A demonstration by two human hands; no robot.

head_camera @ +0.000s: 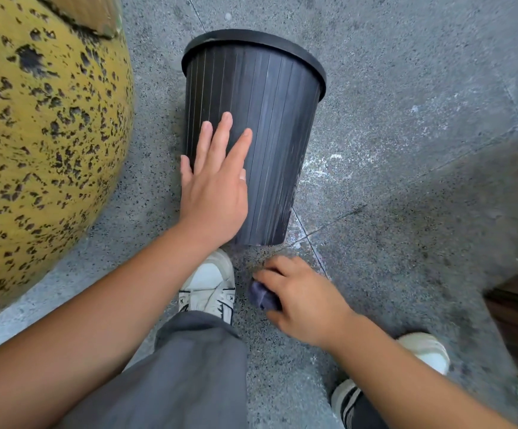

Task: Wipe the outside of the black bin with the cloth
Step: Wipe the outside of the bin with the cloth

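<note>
Head view, one black bin (270, 144), one cloth (262, 295), two hands

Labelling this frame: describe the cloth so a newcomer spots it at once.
Start at the black bin lying on its side on the grey floor. Just below its base, the right hand holds the cloth: a small dark bluish wad, beside the white shoe.

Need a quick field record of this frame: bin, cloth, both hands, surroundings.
bin: black bin, ribbed, lying on its side on the floor, rim away from the person
left hand: left hand flat on the bin's wall, fingers straight
right hand: right hand grips the cloth, near the bin's base, apart from it
cloth: dark, bunched
left of bin: yellow speckled boulder
wiping: cloth not on bin
</note>
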